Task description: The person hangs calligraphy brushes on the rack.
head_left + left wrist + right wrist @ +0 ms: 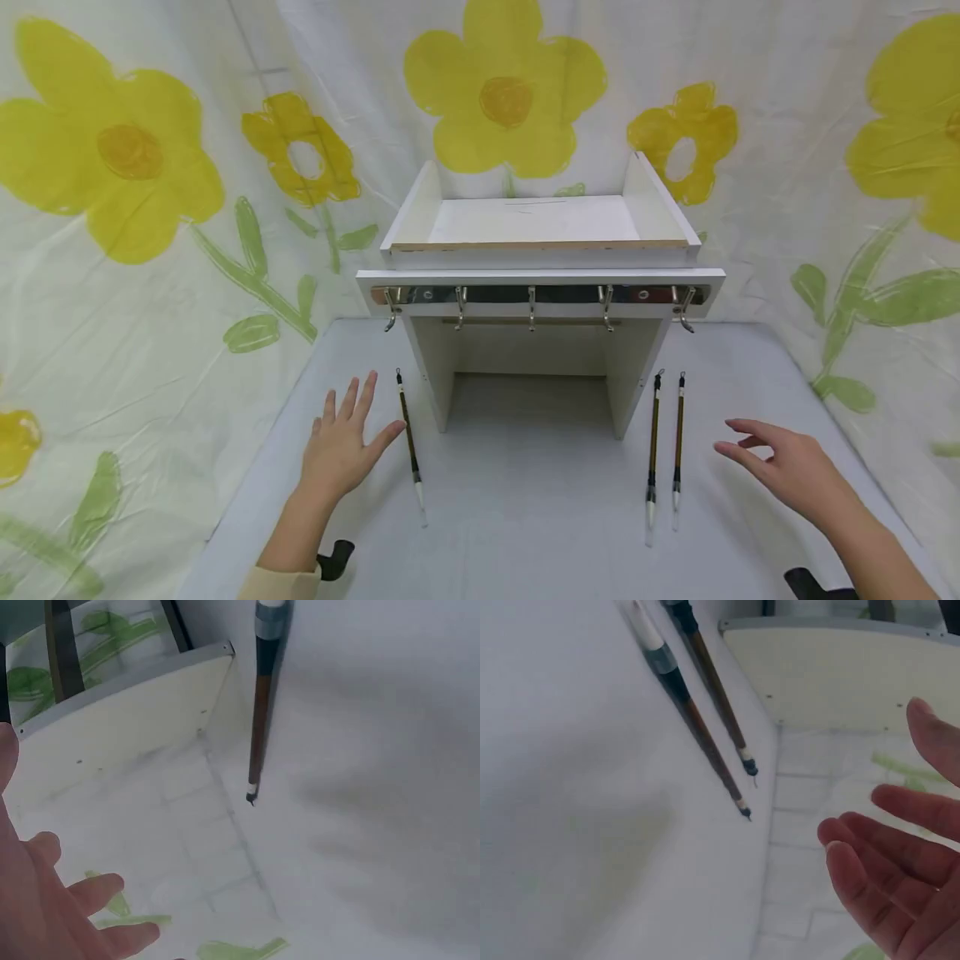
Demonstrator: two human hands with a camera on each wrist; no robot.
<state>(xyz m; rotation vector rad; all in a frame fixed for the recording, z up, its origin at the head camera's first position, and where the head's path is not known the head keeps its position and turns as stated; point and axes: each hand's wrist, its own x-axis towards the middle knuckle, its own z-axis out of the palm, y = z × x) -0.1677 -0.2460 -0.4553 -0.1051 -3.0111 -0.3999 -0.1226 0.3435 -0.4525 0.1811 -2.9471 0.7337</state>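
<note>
Three brushes with dark handles and white tips lie on the table. One brush [409,429] is left of the white rack; my left hand [341,450], fingers spread, hovers beside it, the thumb overlapping its handle in the head view. To the right of the rack, a longer brush [654,442] and another brush [678,442] lie side by side. My right hand [795,467] hangs to their right with fingers loosely bent, holding nothing. The right wrist view shows this pair of brushes apart from the fingers [915,810]. The left wrist view shows the single brush [260,712] away from the fingers.
A white rack [540,279] stands at the back middle, with a tray-like top and a metal strip of several hooks [532,308] along its front. Behind it hangs a flower-printed curtain [330,67]. The table [525,525] has a white surface.
</note>
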